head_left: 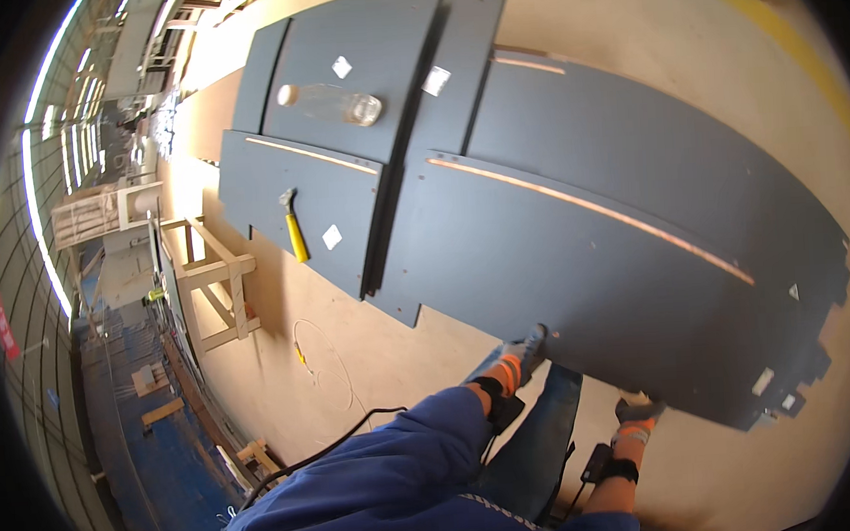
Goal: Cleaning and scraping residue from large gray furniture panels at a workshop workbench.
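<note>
A large dark grey sheet panel (540,250) with a curved far edge and notched right end stretches before me. My left hand (525,347), in a grey and orange glove, grips its near edge, thumb on top. Farther right, my right hand (638,414), gloved alike, holds the same edge from below; its fingertips are hidden. Narrow copper-coloured strips (595,210) run along the panel's surface. Toward the left, smaller grey panels (355,38) overlap it. On these lie a clear bottle (330,105) with a white cap and a yellow-handled tool (294,229) with a metal head.
A wooden trestle (219,276) stands on the floor to the left. A thin cable (338,357) with a yellow piece lies looped on the beige floor. Wood scraps (158,390) lie on a blue surface at lower left. Yellow floor marking (788,30) curves at upper right.
</note>
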The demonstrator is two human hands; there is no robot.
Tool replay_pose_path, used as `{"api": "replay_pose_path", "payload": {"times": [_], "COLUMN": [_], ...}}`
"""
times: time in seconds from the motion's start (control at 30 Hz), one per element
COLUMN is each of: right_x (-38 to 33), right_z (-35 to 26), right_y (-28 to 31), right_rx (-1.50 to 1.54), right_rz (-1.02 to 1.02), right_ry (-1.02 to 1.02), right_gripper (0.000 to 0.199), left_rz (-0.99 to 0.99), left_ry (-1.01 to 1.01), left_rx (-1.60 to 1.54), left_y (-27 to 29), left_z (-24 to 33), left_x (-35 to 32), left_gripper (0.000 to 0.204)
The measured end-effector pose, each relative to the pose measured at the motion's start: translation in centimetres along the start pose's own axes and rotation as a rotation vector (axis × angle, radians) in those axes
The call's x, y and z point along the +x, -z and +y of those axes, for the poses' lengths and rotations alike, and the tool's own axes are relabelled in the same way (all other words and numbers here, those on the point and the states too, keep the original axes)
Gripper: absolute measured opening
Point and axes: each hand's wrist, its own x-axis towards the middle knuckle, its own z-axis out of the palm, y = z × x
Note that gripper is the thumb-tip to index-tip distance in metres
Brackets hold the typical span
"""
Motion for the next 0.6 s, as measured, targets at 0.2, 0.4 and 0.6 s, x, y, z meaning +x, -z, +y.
{"api": "replay_pose_path", "payload": {"times": [0.2, 0.4, 0.6], "right_x": [0.8, 5.3, 2.1], "right_z": [-1.3, -3.1, 0.0], "right_y": [1.3, 7.2, 4.8], "right_rx": [-0.135, -1.154, 0.302], "right_rz": [-0.157, -0.327, -0.085], "right_ry": [0.103, 0.669, 0.019], "right_gripper": [0.03, 0.023, 0.034], "left_rz": [0.015, -0.659, -0.194], "left_ry": [0.072, -0.104, -0.066], "left_rx": [0.048, 0.774, 1.292], "left_y": [-1.0, 2.8, 4.4], "left_z": [-0.4, -3.5, 7.2], "left_x": [-0.1, 6.3, 4.7], "left_gripper": [0.051, 0.07, 0.051]}}
